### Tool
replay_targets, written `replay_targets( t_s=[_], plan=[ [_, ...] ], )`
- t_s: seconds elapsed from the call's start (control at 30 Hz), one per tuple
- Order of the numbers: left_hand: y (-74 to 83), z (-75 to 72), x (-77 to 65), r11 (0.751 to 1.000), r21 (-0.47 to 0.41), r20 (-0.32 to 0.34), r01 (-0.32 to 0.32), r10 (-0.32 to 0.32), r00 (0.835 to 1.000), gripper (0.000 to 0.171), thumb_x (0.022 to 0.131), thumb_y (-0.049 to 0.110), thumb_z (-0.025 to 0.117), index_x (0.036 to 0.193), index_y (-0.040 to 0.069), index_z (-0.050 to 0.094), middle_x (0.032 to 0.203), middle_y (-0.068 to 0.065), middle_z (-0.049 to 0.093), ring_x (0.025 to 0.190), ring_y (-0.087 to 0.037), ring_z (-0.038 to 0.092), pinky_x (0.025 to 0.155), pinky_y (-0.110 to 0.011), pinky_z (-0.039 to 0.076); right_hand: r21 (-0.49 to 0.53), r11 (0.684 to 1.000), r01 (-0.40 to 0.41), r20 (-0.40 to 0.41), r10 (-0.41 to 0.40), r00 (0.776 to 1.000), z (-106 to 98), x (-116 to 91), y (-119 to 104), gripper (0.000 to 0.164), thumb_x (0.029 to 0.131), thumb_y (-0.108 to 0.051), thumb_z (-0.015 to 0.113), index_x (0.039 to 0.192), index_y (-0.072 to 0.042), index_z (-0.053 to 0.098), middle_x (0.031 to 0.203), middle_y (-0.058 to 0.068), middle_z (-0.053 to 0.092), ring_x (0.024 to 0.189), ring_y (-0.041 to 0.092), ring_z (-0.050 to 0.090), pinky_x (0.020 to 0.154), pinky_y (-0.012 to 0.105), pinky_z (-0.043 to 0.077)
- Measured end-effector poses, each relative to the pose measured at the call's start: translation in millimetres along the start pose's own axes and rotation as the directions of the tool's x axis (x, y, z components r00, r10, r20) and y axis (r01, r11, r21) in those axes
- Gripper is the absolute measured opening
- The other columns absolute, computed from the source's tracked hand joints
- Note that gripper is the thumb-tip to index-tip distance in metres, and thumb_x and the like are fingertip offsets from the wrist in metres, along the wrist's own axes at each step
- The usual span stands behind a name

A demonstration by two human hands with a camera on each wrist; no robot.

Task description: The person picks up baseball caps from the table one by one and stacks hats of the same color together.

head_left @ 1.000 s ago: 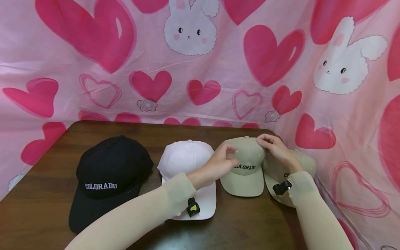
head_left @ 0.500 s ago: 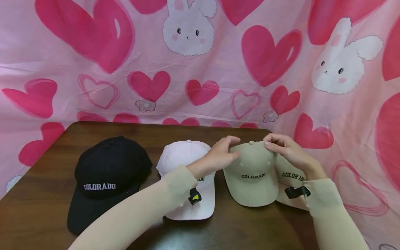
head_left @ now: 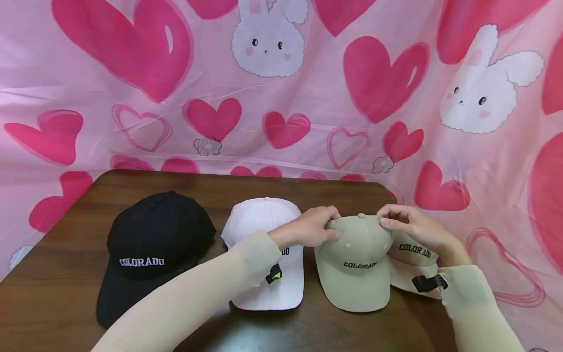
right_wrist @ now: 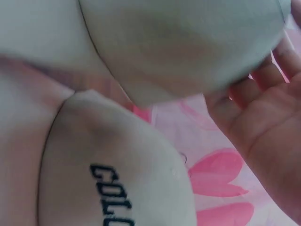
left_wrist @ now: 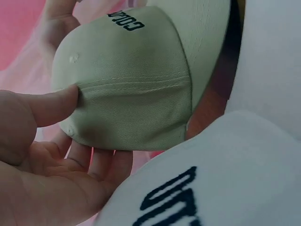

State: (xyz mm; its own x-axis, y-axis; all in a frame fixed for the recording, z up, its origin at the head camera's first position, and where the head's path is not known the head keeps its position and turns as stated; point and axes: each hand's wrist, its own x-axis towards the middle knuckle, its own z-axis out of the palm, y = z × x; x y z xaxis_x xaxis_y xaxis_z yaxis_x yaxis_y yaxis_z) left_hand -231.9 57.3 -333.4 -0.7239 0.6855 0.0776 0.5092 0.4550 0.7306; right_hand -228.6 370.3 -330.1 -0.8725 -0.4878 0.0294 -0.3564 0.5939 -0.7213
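In the head view, a pale green baseball cap lettered COLORADO faces me, its brim toward the front. My left hand holds the left side of its crown. The left wrist view has the thumb pressed on the fabric and the fingers curled behind the crown. On the opposite side, my right hand grips the upper right of the crown, with fingers behind the cap in the right wrist view. Partly behind the green cap and right hand is a beige cap with the same lettering.
A white cap stands just left of the green one, partly under my left forearm. Farther left is a black cap on the brown wooden table. Pink heart-and-rabbit cloth hangs behind and at the right.
The green cap has come toward me and slightly right, with my right hand moving along with it. My left hand has closed onto its crown. More of the beige cap's lettering shows.
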Motion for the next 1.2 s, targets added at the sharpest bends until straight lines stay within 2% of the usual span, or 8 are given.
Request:
replay_targets(
  t_s=[0.1,0.23,0.47,0.6,0.73,0.9,1.07,1.2],
  plan=[
    [0.0,0.0,0.3,1.0,0.024,0.0,0.015,-0.015,1.0,0.019,0.091,0.017,0.067,0.105,0.014,0.055,0.1,0.003,0.055,0.091,-0.011,0.049,0.074,-0.022,0.044,-0.045,0.999,0.025,0.053,-0.022,0.998,1.3,-1.8,5.7,0.022,0.093,-0.022,0.062,0.115,-0.022,0.059,0.1,0.002,0.063,0.094,0.02,0.058,0.076,0.038,0.052],
    [1.9,-1.8,0.2,0.998,0.043,0.004,0.044,-0.044,0.999,0.02,0.091,0.017,0.067,0.106,0.013,0.055,0.101,0.002,0.054,0.091,-0.012,0.049,0.074,-0.023,0.045,-0.022,0.998,0.057,0.11,-0.054,0.992,2.6,-0.3,9.3,0.028,0.09,-0.018,0.066,0.117,-0.02,0.056,0.099,0.003,0.064,0.09,0.021,0.061,0.073,0.037,0.053],
    [4.2,-7.3,13.1,0.99,0.106,0.024,0.096,-0.099,0.995,0.021,0.091,0.018,0.066,0.108,0.013,0.054,0.1,0.002,0.054,0.09,-0.011,0.05,0.073,-0.023,0.046,0.086,0.995,0.059,0.093,-0.067,0.993,-0.5,10.1,10.8,0.028,0.091,-0.011,0.065,0.117,-0.012,0.056,0.101,0.011,0.063,0.092,0.028,0.059,0.077,0.036,0.053],
    [5.5,-12.9,24.7,0.978,0.164,0.03,0.126,-0.133,0.991,0.021,0.092,0.019,0.065,0.108,0.012,0.054,0.101,0.0,0.055,0.09,-0.012,0.051,0.068,-0.023,0.048,0.077,0.996,0.051,0.072,-0.057,0.996,-3.5,19.5,14.2,0.027,0.091,-0.012,0.066,0.116,-0.011,0.056,0.1,0.012,0.062,0.092,0.028,0.058,0.077,0.033,0.052],
    [5.7,-17.2,34.0,0.959,0.226,0.042,0.171,-0.185,0.982,0.022,0.093,0.019,0.063,0.111,0.011,0.054,0.103,-0.001,0.057,0.09,-0.013,0.053,0.066,-0.025,0.05,0.055,0.998,0.005,0.067,-0.009,0.998,-4.8,29.1,19.3,0.029,0.092,-0.017,0.065,0.118,-0.013,0.056,0.101,0.011,0.06,0.095,0.028,0.056,0.08,0.035,0.05],
    [2.8,-17.1,41.7,0.927,0.31,0.037,0.212,-0.235,0.971,0.023,0.093,0.019,0.061,0.113,0.01,0.055,0.103,-0.002,0.059,0.09,-0.014,0.053,0.068,-0.027,0.051,0.03,0.999,-0.033,0.08,0.03,0.996,-3.3,39.6,29.6,0.03,0.093,-0.021,0.064,0.121,-0.015,0.056,0.104,0.011,0.059,0.098,0.03,0.053,0.084,0.043,0.049],
    [2.7,-14.4,45.9,0.878,0.418,0.008,0.235,-0.262,0.965,0.02,0.095,0.019,0.056,0.112,0.009,0.054,0.104,-0.003,0.06,0.092,-0.015,0.054,0.074,-0.027,0.048,0.015,0.999,-0.039,0.088,0.038,0.995,-1.5,46.5,38.2,0.031,0.094,-0.023,0.062,0.123,-0.016,0.056,0.105,0.011,0.058,0.1,0.032,0.052,0.084,0.051,0.048],
    [4.6,-12.0,45.9,0.84,0.455,-0.039,0.294,-0.311,0.95,0.022,0.096,0.019,0.053,0.116,0.01,0.053,0.11,-0.006,0.059,0.096,-0.019,0.055,0.076,-0.031,0.048,-0.007,0.998,-0.059,0.071,0.059,0.996,1.4,52.0,39.6,0.031,0.094,-0.026,0.062,0.123,-0.017,0.056,0.106,0.01,0.059,0.1,0.03,0.053,0.085,0.048,0.048]
  ],
)
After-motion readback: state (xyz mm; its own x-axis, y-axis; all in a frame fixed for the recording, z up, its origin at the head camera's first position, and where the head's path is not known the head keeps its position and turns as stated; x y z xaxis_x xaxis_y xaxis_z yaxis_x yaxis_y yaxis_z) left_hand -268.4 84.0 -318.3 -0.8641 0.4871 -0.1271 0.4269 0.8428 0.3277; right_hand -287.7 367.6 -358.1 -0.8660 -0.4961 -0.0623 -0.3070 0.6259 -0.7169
